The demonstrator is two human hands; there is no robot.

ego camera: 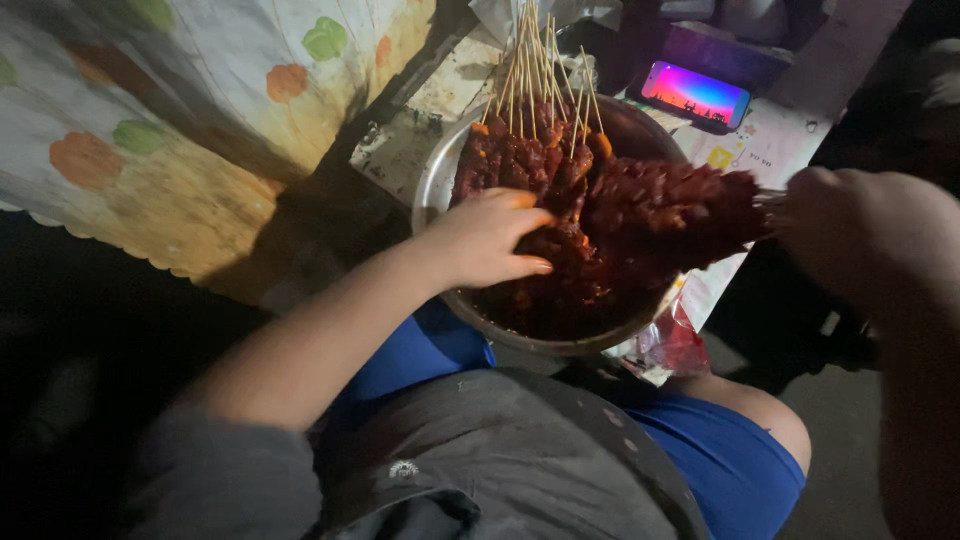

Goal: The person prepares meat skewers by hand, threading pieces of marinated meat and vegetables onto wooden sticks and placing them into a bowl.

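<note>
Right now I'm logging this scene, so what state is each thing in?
Left hand: open, fingers resting on the skewered meat in the bowl.
Right hand: closed on a bundle of meat skewers, held level over the bowl.
Metal bowl: piled with red marinated skewers, sticks pointing up.
Phone: screen lit, lying flat.
Patterned cloth: spread out.
</note>
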